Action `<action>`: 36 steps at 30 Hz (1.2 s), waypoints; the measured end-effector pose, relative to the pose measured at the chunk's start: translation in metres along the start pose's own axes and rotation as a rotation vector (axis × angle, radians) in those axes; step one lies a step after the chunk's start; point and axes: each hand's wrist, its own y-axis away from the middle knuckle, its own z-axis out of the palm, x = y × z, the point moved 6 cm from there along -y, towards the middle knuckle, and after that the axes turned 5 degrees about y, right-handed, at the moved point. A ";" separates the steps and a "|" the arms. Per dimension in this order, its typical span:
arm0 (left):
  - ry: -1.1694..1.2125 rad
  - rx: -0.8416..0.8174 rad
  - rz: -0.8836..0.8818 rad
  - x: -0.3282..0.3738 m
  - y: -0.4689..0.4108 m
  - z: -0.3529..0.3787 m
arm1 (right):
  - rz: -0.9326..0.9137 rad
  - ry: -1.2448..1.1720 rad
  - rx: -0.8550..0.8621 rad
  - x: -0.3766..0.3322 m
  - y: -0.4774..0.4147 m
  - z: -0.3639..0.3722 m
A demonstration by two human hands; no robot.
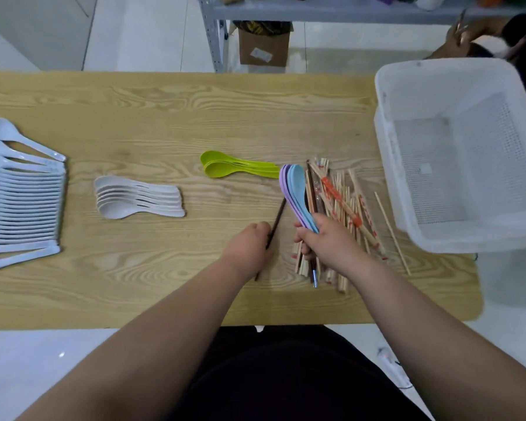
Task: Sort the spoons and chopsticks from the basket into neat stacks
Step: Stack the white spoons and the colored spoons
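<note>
Several spoon stacks lie left of the emptied white basket (pixel 456 153) on the table (pixel 164 110). Beside it, the right hand (pixel 328 241) grips purple-and-blue spoons (pixel 295 192) over the chopstick pile (pixel 343 214); the left hand (pixel 249 244) pinches one dark chopstick (pixel 278 215). Next, probably, both need placing.

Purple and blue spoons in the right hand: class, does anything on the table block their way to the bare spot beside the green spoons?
Nothing visible does. The purple and blue spoons sit just right of the green spoons.

Grainy wood table (pixel 164 110), glossy plastic spoons (pixel 140 200), white mesh plastic basket (pixel 456 159)
</note>
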 end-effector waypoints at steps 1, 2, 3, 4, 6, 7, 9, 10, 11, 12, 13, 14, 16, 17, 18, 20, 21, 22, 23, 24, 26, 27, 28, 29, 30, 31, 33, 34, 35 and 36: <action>0.018 -0.012 0.015 0.006 0.000 0.007 | -0.006 0.016 0.023 -0.001 -0.002 0.000; 0.043 -0.011 0.017 0.010 -0.002 0.011 | -0.010 0.032 0.040 -0.002 -0.003 -0.001; 0.074 0.000 0.015 0.013 -0.003 0.012 | -0.015 0.046 0.051 -0.002 -0.005 -0.001; 0.099 0.003 0.014 0.013 -0.005 0.013 | -0.021 0.068 0.055 -0.003 -0.005 -0.002; 0.128 0.011 0.025 0.010 -0.006 0.008 | -0.041 0.165 0.053 -0.005 -0.006 -0.002; 0.198 0.057 0.008 0.004 -0.007 0.000 | -0.064 0.267 0.053 -0.008 -0.007 -0.001; 0.611 0.185 -0.157 -0.016 -0.004 -0.026 | -0.144 0.555 0.075 -0.017 -0.010 0.002; 0.940 0.226 -0.271 -0.025 0.000 -0.039 | -0.190 0.674 0.082 -0.023 -0.013 0.005; 1.218 0.263 -0.345 -0.037 0.004 -0.051 | -0.233 0.759 0.076 -0.029 -0.017 0.011; 1.343 0.287 -0.338 -0.047 0.005 -0.063 | -0.279 0.830 0.059 -0.036 -0.020 0.019; 1.345 0.285 -0.275 -0.052 0.007 -0.076 | -0.323 0.898 0.040 -0.043 -0.023 0.028; 1.233 0.275 -0.199 -0.057 0.009 -0.089 | -0.358 0.957 0.021 -0.050 -0.028 0.037; 0.801 0.242 -0.103 -0.066 0.007 -0.107 | -0.408 1.026 0.018 -0.065 -0.038 0.052; 0.603 0.231 -0.096 -0.073 0.004 -0.112 | -0.423 1.032 0.023 -0.071 -0.044 0.059; 0.480 0.220 -0.103 -0.082 0.001 -0.115 | -0.433 1.019 0.029 -0.077 -0.050 0.065; 0.398 0.234 -0.107 -0.096 -0.005 -0.120 | -0.455 1.000 0.044 -0.085 -0.059 0.077; 0.366 0.259 -0.107 -0.103 -0.008 -0.121 | -0.481 1.000 0.065 -0.088 -0.064 0.082; 0.324 0.284 -0.105 -0.108 -0.011 -0.121 | -0.515 1.005 0.096 -0.090 -0.066 0.087; 0.265 0.314 -0.083 -0.109 -0.013 -0.121 | -0.559 1.012 0.139 -0.092 -0.068 0.091; 0.177 0.346 -0.040 -0.107 -0.015 -0.121 | -0.612 1.021 0.198 -0.093 -0.069 0.092; -0.048 0.396 0.076 -0.096 -0.019 -0.121 | -0.661 1.043 0.330 -0.090 -0.073 0.090; -0.132 0.419 0.123 -0.091 -0.022 -0.121 | -0.659 1.052 0.382 -0.086 -0.075 0.087; -0.182 0.439 0.166 -0.087 -0.024 -0.122 | -0.657 1.058 0.422 -0.081 -0.077 0.085; -0.213 0.446 0.206 -0.081 -0.026 -0.121 | -0.662 1.053 0.444 -0.077 -0.080 0.082; -0.235 0.438 0.243 -0.077 -0.028 -0.121 | -0.673 1.037 0.444 -0.074 -0.083 0.080; -0.248 0.423 0.276 -0.074 -0.032 -0.120 | -0.685 1.021 0.429 -0.073 -0.086 0.078; -0.260 0.398 0.329 -0.068 -0.040 -0.123 | -0.698 1.007 0.395 -0.073 -0.095 0.072; -0.266 0.385 0.346 -0.067 -0.046 -0.126 | -0.695 1.006 0.383 -0.073 -0.100 0.070; -0.269 0.372 0.360 -0.066 -0.051 -0.128 | -0.690 1.006 0.374 -0.075 -0.106 0.067; -0.263 0.354 0.375 -0.066 -0.057 -0.130 | -0.688 1.002 0.367 -0.076 -0.111 0.066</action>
